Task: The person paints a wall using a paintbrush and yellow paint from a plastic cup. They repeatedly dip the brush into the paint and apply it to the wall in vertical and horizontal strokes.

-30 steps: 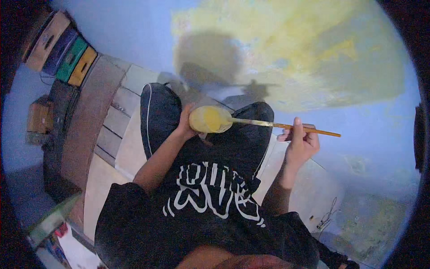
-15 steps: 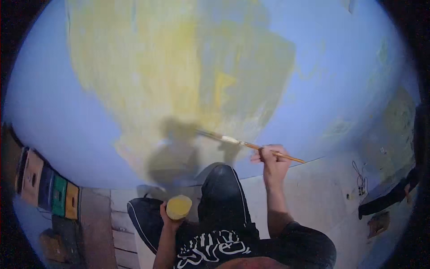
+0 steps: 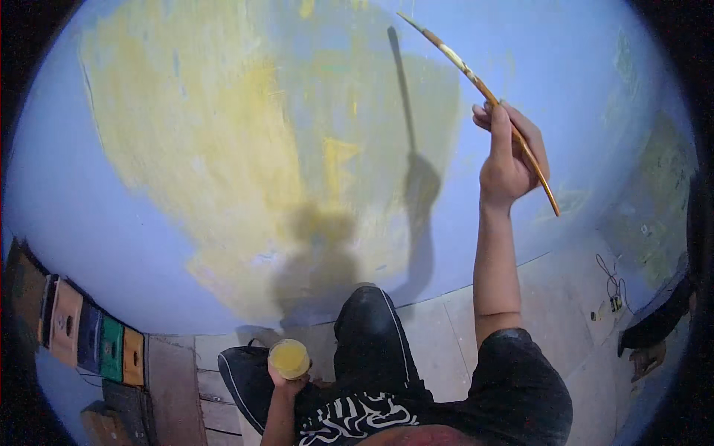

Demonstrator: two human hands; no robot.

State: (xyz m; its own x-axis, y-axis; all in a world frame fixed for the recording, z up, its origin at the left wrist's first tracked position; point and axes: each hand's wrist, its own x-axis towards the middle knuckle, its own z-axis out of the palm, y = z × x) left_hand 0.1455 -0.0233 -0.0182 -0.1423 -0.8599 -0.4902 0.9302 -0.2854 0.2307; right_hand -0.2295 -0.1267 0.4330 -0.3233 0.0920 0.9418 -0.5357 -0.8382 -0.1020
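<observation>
A blue wall [image 3: 587, 82] is filling most of the view, with a broad yellow patch [image 3: 186, 141] covering it from 10 o'clock toward the centre. The pale floor [image 3: 439, 331] is running along the wall's foot, and the person's shadow [image 3: 316, 286] is falling just off centre toward 7 o'clock. Dark trousers [image 3: 368, 327] are showing 2 bent knees between 6 and 7 o'clock. A drawer unit [image 3: 111, 346] with 4 coloured fronts is standing at 8 o'clock. A long paintbrush [image 3: 451, 56] is slanting with its tip near 12 o'clock — whether it is touching the wall, I cannot tell. At 2 o'clock the right hand [image 3: 513, 152] is gripping its orange-brown handle. At 7 o'clock the left hand [image 3: 288, 383] is clasping a round container [image 3: 290, 358] — yellow paint is showing inside.
</observation>
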